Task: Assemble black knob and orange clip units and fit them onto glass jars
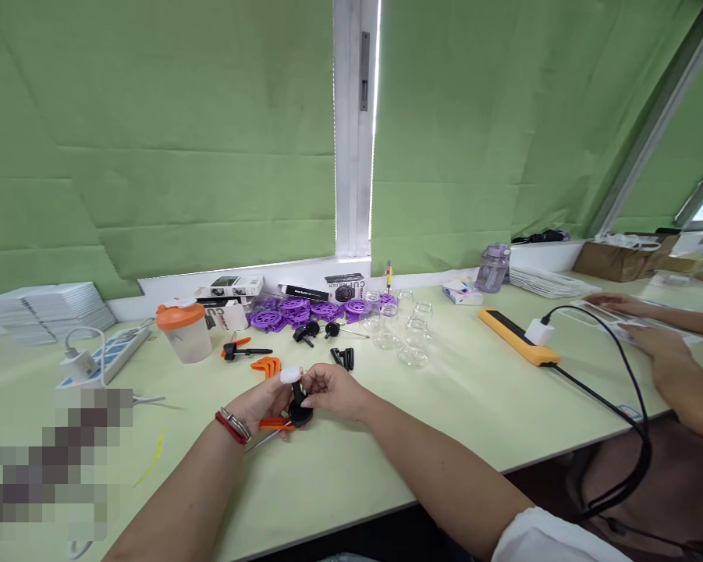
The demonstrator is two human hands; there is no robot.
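Observation:
Near the table's front edge my left hand (pixel 263 406) is closed around a black part (pixel 300 412) with a round base, an orange piece (pixel 275 423) and a thin metal rod (pixel 268 439) pointing down and left. A white piece (pixel 291 375) sits at the top of the black part. My right hand (pixel 335 390) pinches the same black part from the right with thumb and fingers. Just beyond my hands lie orange clips (pixel 268 365) and small black pieces (pixel 342 358).
Purple wheel-shaped parts (pixel 296 312), boxes (pixel 228 312) and clear glass-like cups (pixel 413 343) stand behind. An orange-lidded cup (pixel 182 332) and white power strip (pixel 114 355) are left. A yellow power strip (pixel 518 339) and another person's hands (pixel 649 336) are right.

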